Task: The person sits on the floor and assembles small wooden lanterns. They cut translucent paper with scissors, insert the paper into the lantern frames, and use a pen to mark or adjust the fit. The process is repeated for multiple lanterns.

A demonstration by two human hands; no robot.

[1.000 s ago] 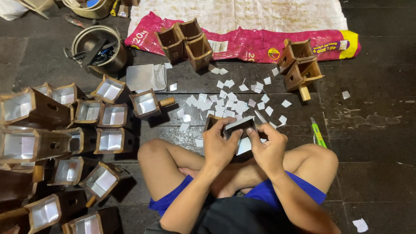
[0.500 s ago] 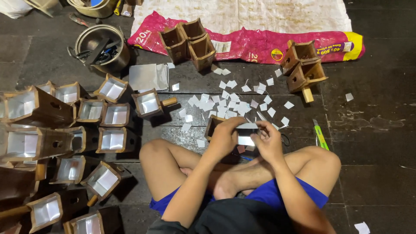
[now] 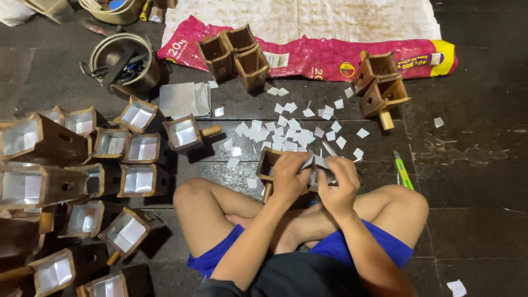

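Dark stone floor (image 3: 473, 165); left hand (image 3: 290, 177) and right hand (image 3: 338, 187) grip closed on wooden box (image 3: 269, 164).

The left hand (image 3: 290, 177) covers most of the small wooden box (image 3: 269, 165) it grips, and the right hand (image 3: 340, 186) hides the grey piece held against it. The left frame edge cuts off several foil-lined boxes (image 3: 22, 137). The pot's (image 3: 122, 63) dark contents are unclear.
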